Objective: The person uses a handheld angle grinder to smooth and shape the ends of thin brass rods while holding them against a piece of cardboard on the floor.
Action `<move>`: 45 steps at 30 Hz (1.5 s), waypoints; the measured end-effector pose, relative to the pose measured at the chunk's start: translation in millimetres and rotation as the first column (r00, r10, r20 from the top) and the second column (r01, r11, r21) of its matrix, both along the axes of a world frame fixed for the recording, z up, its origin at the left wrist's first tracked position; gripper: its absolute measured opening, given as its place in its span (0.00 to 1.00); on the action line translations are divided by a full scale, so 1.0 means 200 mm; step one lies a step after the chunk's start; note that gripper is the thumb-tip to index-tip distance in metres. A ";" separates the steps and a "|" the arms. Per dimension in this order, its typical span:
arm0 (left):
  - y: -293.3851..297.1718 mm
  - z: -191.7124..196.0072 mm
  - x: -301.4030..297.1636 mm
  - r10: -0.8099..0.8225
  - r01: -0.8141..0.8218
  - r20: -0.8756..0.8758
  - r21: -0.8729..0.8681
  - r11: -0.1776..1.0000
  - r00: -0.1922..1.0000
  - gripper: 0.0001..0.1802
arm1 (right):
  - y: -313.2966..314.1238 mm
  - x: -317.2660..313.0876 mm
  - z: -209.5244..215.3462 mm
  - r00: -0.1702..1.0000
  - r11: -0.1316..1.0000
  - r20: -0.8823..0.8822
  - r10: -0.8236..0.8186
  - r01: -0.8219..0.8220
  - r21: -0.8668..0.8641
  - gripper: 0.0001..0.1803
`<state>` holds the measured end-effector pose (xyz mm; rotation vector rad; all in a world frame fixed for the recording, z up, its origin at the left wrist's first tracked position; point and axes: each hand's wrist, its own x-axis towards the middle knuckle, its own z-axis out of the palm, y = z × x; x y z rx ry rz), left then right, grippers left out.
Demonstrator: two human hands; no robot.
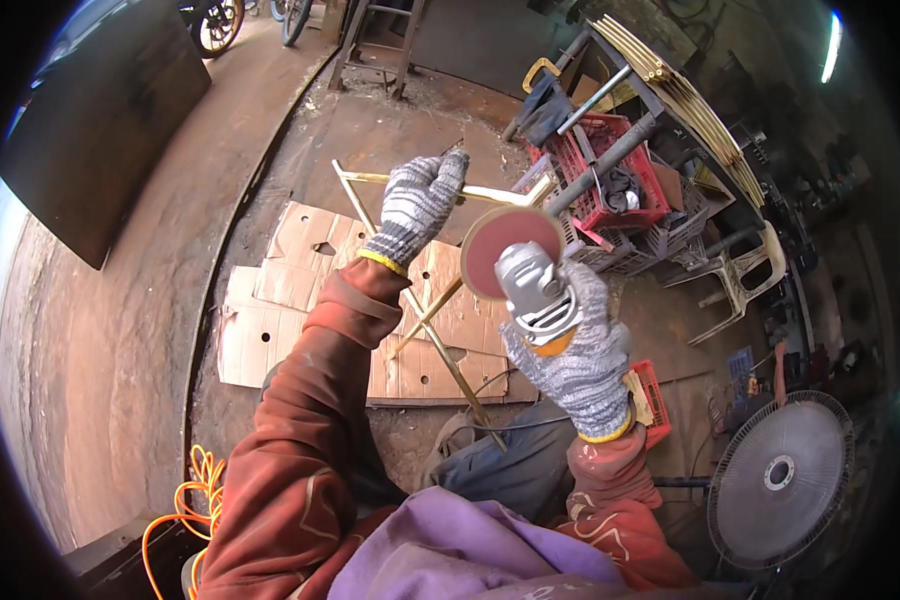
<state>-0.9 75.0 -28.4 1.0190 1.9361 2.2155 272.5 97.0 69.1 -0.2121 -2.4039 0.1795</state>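
My left hand (417, 207), in a striped grey-white knitted glove, is closed around the top bar of a brass-coloured metal frame (440, 345). The frame's thin legs cross below and reach down over cardboard. In my right hand (582, 372), gloved the same way, sits an angle grinder (535, 283) with a silver head and an orange part near the palm. Its round reddish disc (482, 250) faces the frame, just right of my left hand, and overlaps the bar's right part in view. Whether disc and metal touch, I cannot tell.
Flattened cardboard (295, 300) covers the floor under the frame. At the right are a red plastic crate (610, 215), a rack with long brass-coloured pieces (670, 90) and a round fan (782, 490). An orange hose (208, 490) coils at lower left; a ladder (402, 50) stands behind.
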 end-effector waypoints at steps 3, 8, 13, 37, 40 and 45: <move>0.01 0.01 0.01 -0.023 0.024 0.049 -0.022 0.999 0.999 0.33 | 0.02 0.03 -0.01 0.987 0.999 0.159 -0.034 0.027 0.047 0.43; 0.01 0.01 0.02 0.017 -0.019 -0.058 -0.043 0.999 0.998 0.32 | -0.01 0.00 0.09 0.997 0.998 0.069 -0.025 0.020 0.061 0.43; 0.00 0.07 0.03 -0.030 0.033 0.035 -0.075 0.997 0.999 0.23 | 0.01 0.02 0.13 0.990 0.992 0.130 -0.051 0.035 0.124 0.44; 0.03 0.07 0.03 -0.049 0.048 -0.012 -0.056 0.997 0.999 0.24 | 0.00 -0.01 0.19 0.986 0.986 0.153 -0.059 0.034 0.162 0.44; 0.02 0.09 0.04 -0.034 0.030 -0.035 -0.091 0.995 0.999 0.24 | 0.01 0.01 0.22 0.976 0.981 0.203 -0.075 0.036 0.189 0.44; 0.05 0.06 0.03 -0.022 0.020 -0.066 -0.028 0.999 0.998 0.24 | 0.00 -0.02 0.22 0.994 0.989 0.108 -0.031 0.014 0.149 0.44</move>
